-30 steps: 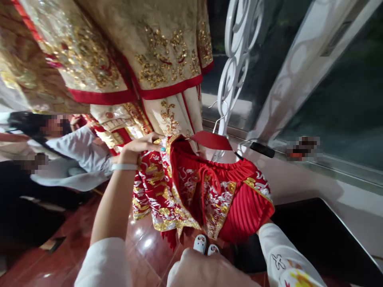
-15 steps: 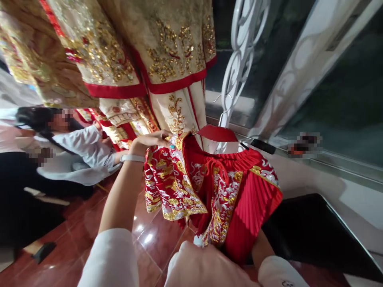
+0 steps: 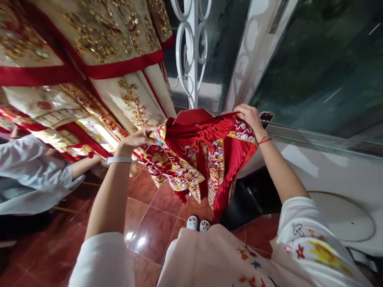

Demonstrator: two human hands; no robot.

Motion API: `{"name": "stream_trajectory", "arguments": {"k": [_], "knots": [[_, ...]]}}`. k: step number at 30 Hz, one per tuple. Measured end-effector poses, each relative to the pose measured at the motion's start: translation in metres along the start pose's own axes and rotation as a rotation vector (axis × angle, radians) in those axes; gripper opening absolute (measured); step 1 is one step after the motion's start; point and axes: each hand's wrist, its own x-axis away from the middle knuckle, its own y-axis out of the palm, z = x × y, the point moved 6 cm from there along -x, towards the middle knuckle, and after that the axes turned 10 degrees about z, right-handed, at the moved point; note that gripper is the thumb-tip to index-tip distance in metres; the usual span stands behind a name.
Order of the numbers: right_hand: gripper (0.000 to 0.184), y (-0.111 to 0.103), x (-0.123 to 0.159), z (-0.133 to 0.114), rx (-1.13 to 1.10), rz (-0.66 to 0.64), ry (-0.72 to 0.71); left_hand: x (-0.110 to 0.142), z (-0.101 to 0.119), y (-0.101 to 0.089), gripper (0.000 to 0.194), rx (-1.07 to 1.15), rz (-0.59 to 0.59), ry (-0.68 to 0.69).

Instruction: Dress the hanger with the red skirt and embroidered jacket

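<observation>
A red pleated skirt (image 3: 217, 159) with gold and silver embroidery and a tied drawstring waist hangs spread out in front of me. My left hand (image 3: 139, 138) pinches its left upper edge, the thumb on the embroidered panel. At the opposite end of the waist, my right hand (image 3: 249, 118) grips the top edge with fingers closed over it. Behind the waistband a red panel (image 3: 194, 116) rises, and the metal hook of a hanger (image 3: 190, 89) sticks up above it. The rest of the hanger is hidden by the cloth.
Cream and gold sequined costumes (image 3: 119, 63) hang at left beside a white scrolled metal stand (image 3: 191, 48). A person in a pale shirt (image 3: 32, 171) is at far left. A phone (image 3: 266, 118) lies on the window ledge. Black object (image 3: 254, 199) stands low at right.
My right hand has come up from below, behind the skirt, to the right end of its waist. My left hand keeps its hold. The view has shifted right.
</observation>
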Motion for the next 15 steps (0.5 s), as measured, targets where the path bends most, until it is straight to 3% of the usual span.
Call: {"name": "stream_trajectory", "arguments": {"k": [4,7,10,13,15], "knots": [[0.031,-0.022,-0.02,0.0,0.025,-0.047,0.036,-0.003,-0.001,0.002,0.055,0.025,0.063,-0.026],[0.027,-0.056,-0.018,-0.039,0.027,-0.086,0.023,0.002,-0.003,-0.005,0.056,0.061,0.116,-0.057],[0.023,-0.083,0.014,-0.086,0.028,-0.1,0.031,0.011,-0.004,-0.015,0.06,0.075,0.186,-0.081],[0.042,-0.071,0.062,-0.106,0.006,-0.08,0.079,0.018,-0.003,-0.016,0.065,0.013,0.18,-0.078],[0.047,-0.045,0.087,-0.096,0.014,0.019,0.143,0.019,0.0,-0.012,0.067,-0.06,0.18,-0.044]]}}
